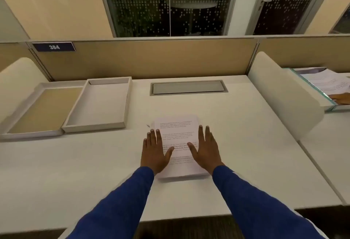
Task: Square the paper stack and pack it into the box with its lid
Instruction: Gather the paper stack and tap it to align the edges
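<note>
**A:** Nearest us are the two blue sleeves (117, 204), reaching out over the desk (246, 144). What are the hands doing?

**B:** Both lie flat and spread, grasping nothing. The left hand (154, 152) rests palm-down across the left edge of the paper stack (177, 125), partly on the desk; the right hand (205, 152) rests on the stack's right side. It looks to me like pressing or nudging the sheets into line.

**A:** So how far along is the job?

**B:** Early, I'd judge. The stack sits in the middle of the desk, well apart from the packing. To the left, the two trays lie open side by side and touching: one with a brown bottom (41, 109) at the far left, one with a pale bottom (98, 104) beside it. Both are empty. Squaring is under way at best; loading the paper and closing the lid are still to do.

**A:** Which tray is the box and which the lid?

**B:** I can't tell; they look alike in size.

**A:** Anything else unclear?

**B:** The hands cover the stack's side edges, so how square it is stays hidden. The print is too blurred to read. A small light sliver (148, 125) lies just beside the stack's far-left corner; I can't make out what it is.
</note>
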Demonstrator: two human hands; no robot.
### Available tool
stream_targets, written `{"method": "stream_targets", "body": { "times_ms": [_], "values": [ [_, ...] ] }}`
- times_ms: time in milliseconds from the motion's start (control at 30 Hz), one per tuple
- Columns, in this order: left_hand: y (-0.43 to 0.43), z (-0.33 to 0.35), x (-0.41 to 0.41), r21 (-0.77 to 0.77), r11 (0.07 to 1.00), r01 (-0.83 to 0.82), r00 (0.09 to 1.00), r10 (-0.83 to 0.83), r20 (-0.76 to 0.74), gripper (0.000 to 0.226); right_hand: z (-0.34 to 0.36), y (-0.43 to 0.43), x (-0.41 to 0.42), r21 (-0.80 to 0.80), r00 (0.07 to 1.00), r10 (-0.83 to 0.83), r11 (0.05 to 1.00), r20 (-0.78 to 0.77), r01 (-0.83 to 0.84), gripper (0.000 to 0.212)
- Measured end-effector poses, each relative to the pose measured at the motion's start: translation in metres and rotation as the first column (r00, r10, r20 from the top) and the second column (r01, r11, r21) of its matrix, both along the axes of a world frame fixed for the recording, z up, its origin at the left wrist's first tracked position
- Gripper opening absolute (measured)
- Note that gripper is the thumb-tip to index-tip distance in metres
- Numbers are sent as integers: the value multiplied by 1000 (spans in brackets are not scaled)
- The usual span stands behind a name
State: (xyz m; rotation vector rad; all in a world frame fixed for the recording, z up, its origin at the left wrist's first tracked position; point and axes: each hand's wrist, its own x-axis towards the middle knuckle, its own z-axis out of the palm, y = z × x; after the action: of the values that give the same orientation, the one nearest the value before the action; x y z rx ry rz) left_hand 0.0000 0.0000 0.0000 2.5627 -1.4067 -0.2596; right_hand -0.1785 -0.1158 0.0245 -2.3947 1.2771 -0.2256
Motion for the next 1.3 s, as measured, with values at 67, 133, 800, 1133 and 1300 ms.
{"method": "stream_targets", "body": {
  "times_ms": [67,133,800,1133,1300],
  "values": [
    [2,-6,-5,26,999,-20,998,22,-62,96,-7,5,-2,86,998,-61,994,12,59,89],
    [5,-15,-12,53,997,-53,990,60,-129,96,-17,13,-5,171,994,-109,979,-1,108,90],
    [-51,-1,10,223,711,-667,446,620,-646,78,-20,-13,25,278,936,-348,896,-50,348,107],
    [-58,17,11,201,724,-659,192,420,-887,64,-20,-14,37,235,924,-338,897,-179,374,100],
    [-52,20,17,201,775,-599,82,309,-947,51,-19,-13,39,240,923,-325,898,-205,369,96]
  ]
}}
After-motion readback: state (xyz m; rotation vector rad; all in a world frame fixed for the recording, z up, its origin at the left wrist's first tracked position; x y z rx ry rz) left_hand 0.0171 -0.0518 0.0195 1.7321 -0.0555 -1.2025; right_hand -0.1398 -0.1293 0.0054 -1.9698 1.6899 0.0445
